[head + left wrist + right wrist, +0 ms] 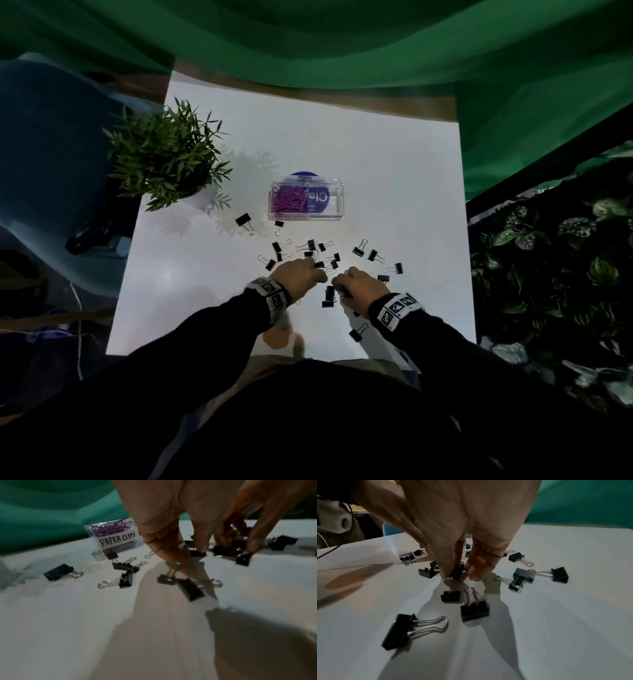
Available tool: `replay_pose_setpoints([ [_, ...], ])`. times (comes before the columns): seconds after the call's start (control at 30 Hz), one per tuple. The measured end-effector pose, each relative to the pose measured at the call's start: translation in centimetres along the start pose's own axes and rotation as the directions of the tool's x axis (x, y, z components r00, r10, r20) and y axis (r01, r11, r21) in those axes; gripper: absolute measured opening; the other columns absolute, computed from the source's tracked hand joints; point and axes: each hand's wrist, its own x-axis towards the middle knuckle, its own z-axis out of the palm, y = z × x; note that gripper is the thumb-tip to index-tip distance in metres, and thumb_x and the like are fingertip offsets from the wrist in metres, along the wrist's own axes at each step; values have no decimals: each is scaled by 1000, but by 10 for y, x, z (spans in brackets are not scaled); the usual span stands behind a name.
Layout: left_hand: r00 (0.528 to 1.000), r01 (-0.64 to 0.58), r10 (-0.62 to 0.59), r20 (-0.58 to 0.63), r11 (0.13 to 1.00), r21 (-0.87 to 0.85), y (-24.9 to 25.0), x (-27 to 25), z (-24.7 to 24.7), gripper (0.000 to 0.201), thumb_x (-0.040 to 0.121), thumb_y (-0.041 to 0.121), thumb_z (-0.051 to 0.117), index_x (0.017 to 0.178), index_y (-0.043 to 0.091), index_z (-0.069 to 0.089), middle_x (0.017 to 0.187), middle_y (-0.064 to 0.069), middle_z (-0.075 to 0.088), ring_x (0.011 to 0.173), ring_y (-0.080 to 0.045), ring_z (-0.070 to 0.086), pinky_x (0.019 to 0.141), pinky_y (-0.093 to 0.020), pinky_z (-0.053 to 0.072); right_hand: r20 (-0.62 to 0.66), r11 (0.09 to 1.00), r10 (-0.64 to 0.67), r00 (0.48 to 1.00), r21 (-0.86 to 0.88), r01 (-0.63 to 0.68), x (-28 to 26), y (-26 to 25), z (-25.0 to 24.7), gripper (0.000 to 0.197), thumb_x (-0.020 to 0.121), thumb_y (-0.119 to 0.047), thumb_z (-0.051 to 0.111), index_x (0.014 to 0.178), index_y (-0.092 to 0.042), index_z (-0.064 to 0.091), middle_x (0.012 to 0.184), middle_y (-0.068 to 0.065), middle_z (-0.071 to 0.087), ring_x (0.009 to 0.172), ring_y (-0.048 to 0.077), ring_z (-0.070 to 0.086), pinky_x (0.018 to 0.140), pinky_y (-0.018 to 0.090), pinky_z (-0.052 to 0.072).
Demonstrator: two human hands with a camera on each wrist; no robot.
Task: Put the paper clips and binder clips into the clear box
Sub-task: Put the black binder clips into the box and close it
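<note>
The clear box (pixel 329 216) stands mid-table with purple paper clips (pixel 289 202) in its left half; the left wrist view shows the box (pixel 115 536) labelled PAPER CLIPS. Several black binder clips (pixel 310 245) lie scattered on the white table (pixel 394 192) in front of it. My left hand (pixel 320 274) reaches down into them, its fingertips (pixel 178 559) curled onto the wire handle of a small clip (pixel 165 580). My right hand (pixel 337 282) pinches a black binder clip (pixel 456 572) between thumb and fingers, with another small clip (pixel 450 597) just under it. A larger clip (pixel 399 630) lies nearer my wrist.
A potted plant (pixel 168 157) stands at the table's left rear. A blue chair (pixel 51 154) and a dark bottle-like object (pixel 89 236) sit off the left edge. Leafy plants (pixel 548 257) crowd the right side. Green cloth (pixel 342 51) hangs behind.
</note>
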Motion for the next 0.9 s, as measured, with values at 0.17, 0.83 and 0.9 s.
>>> replay_pose_setpoints([
  [0.17,1000,-2,1,17,998,70,-21,0,-10,13,92,24,49,93,16,59,99,-11,53,85,-32,58,64,-36,43,22,998,-48,999,48,47,-7,22,-2,18,84,-9,54,93,-24,56,103,4,53,89,25,57,73,34,49],
  [0.83,942,278,-305,-137,942,-188,-7,2,10,68,76,41,71,134,21,40,127,-12,41,117,-32,43,90,-45,49,-198,895,401,894,292,-337,-28,67,-5,83,73,-47,75,139,-29,28,128,9,32,120,29,36,87,40,49],
  [0.9,944,276,-305,-125,939,-204,2,7,9,77,77,38,73,141,24,31,129,-12,40,119,-31,42,91,-46,49,-197,894,393,898,311,-323,-16,56,-6,88,72,-46,76,143,-31,25,128,8,30,119,28,36,86,39,50],
])
